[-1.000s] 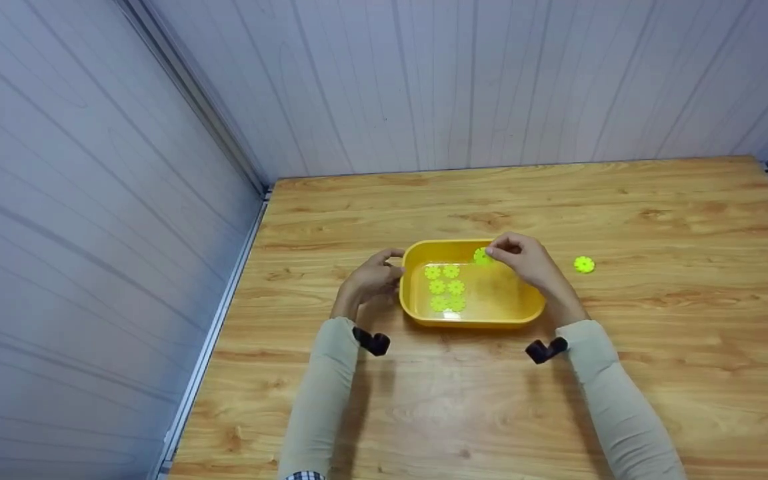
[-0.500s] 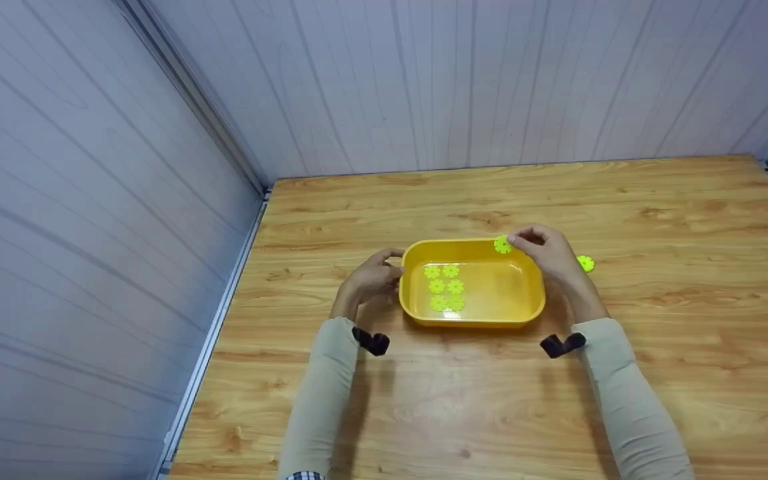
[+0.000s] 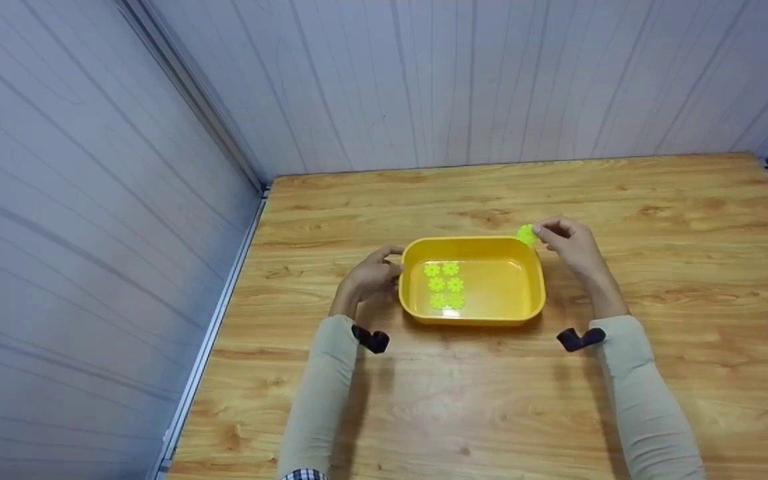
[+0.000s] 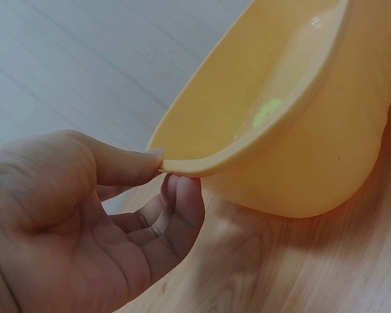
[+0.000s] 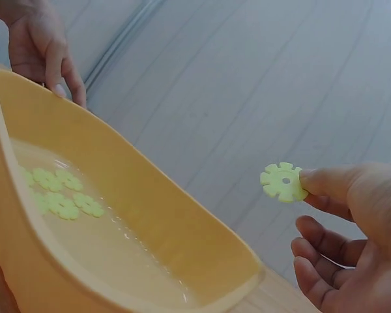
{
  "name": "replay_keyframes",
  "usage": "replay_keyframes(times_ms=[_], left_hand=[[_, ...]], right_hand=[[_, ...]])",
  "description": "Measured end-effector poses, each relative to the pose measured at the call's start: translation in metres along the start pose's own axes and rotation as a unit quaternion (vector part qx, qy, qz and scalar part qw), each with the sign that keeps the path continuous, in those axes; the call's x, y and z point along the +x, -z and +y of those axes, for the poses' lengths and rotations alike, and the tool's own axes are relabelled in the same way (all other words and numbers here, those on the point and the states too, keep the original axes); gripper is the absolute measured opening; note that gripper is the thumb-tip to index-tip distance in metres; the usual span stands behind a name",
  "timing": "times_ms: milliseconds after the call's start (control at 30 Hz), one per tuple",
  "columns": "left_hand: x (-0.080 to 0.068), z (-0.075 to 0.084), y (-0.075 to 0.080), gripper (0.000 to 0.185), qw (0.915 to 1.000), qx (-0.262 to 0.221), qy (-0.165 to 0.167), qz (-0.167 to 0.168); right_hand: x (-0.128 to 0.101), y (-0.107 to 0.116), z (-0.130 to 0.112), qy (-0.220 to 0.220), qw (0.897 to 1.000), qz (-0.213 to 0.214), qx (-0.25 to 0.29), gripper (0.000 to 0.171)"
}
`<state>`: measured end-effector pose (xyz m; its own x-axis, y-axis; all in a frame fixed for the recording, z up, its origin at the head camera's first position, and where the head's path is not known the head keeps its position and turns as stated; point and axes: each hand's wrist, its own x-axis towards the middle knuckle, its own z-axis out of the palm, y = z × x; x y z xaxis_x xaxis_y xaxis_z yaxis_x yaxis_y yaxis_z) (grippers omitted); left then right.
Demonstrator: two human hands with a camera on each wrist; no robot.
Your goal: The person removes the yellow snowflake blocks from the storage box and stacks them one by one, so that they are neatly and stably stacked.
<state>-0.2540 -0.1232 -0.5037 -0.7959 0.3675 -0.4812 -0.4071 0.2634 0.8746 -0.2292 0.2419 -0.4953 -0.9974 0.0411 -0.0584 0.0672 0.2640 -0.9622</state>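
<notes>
A yellow plastic tub [image 3: 471, 319] [image 4: 326, 150] [image 5: 150, 215] holding shallow water stands mid-table. Several light-green notched discs [image 3: 444, 287] [image 5: 58, 192] lie in the water at its left side. My left hand [image 3: 394, 263] [image 4: 168, 171] pinches the tub's left rim between thumb and fingers. My right hand [image 3: 544, 233] [image 5: 309, 186] pinches one more green disc [image 3: 525, 234] [image 5: 283, 182] by its edge. It holds the disc in the air just past the tub's far right corner.
The wooden table [image 3: 657, 200] runs into a corner of pale panelled walls [image 3: 424, 80] at the back and left. A metal rail [image 3: 224, 300] lines the table's left edge. Bare wood lies to the right and in front of the tub.
My right hand has carried the green disc rightward and away, from above the tub's inside to beyond its far right corner. A disc seen on the table earlier no longer shows. The left hand stays put.
</notes>
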Motion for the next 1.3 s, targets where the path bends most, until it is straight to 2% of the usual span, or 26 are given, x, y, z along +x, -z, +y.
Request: replay_keyframes(times_ms=[200,500,700,1067,1300], left_hand=[[0.001,0.0,0.0,0.036,0.9998,0.012,-0.001,0.015],[0.001,-0.001,-0.001,0.039,0.9998,0.018,-0.006,0.008],[0.002,0.0,-0.001,0.039,0.9996,0.022,-0.003,0.015],[0.003,0.0,-0.003,0.039,0.9991,0.027,-0.02,0.026],[0.003,0.0,-0.004,0.038,0.9993,0.019,-0.014,0.029]], right_hand=[[0.002,0.01,0.009,0.0,1.0,0.02,-0.007,0.043],[0.001,0.029,0.028,-0.028,0.999,0.033,-0.001,0.04],[0.0,0.042,0.04,-0.043,0.998,0.046,-0.005,0.037],[-0.005,0.056,0.057,-0.077,0.995,0.052,0.038,0.038],[-0.005,0.061,0.062,-0.094,0.992,0.076,-0.016,0.044]])
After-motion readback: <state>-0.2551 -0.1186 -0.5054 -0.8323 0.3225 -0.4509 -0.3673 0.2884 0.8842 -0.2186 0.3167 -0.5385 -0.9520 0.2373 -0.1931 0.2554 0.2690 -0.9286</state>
